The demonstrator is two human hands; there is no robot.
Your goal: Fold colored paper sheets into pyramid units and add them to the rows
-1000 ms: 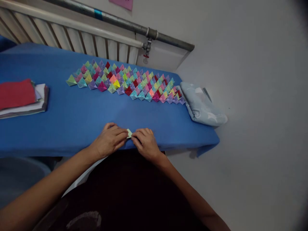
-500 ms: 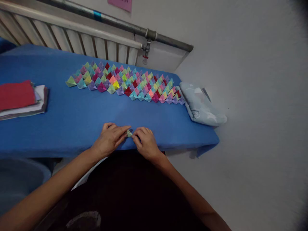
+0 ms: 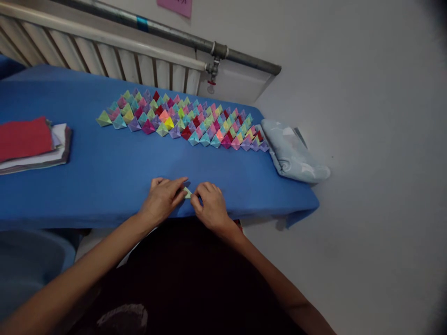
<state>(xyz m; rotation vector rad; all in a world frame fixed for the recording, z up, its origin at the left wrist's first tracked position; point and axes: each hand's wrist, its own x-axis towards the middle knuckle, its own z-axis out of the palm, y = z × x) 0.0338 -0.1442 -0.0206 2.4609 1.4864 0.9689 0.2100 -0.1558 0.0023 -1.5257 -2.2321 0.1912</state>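
Note:
Between my hands, at the near side of the blue-covered table, is a small pale green folded paper. My left hand has its fingers closed on the paper's left end, the index finger reaching over the top. My right hand pinches the right end between thumb and fingers. Only the middle of the paper shows; its ends are hidden by fingertips. Beyond my hands lie several rows of folded paper boats in pink, purple, turquoise, green, yellow and red.
Red paper lies on a white stack of sheets at the left. A folded grey-blue patterned cloth sits at the right end, against the wall. Behind the table runs a radiator with a pipe. A blue basin stands below left.
The left index finger and thumb have shifted slightly, and more of the green paper shows, lying as a flatter triangle. The rows of boats have not moved.

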